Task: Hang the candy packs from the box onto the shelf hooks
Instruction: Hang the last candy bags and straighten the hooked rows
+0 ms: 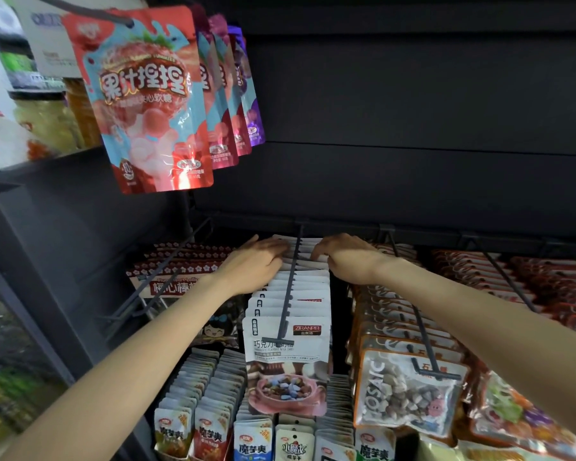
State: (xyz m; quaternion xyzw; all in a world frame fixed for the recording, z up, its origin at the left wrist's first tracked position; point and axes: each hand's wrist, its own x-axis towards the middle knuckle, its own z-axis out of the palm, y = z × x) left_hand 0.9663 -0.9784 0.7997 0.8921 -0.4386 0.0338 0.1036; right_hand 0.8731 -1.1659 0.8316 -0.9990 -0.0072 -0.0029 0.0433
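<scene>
The two bare forearms come nearest the camera and reach up into the dark shelf (413,94). Both hands work at the back of the middle hook (288,294), which carries a long row of white chocolate candy packs (288,361). The left hand (256,264) lies on the left edge of the back packs and the right hand (346,257) on their right edge. The fingers of both bend over the pack tops; if they truly pinch a pack, I cannot tell. The box is not in view.

I think the step is to push the packs back along the hook. To do it well, both hands should press evenly, so that the holes slide straight and no pack tears.

Counted: two hands, about four pink and purple packs (153,101) hanging top left, and roughly fifteen white packs; the back ones overlap too closely for an exact number.
</scene>
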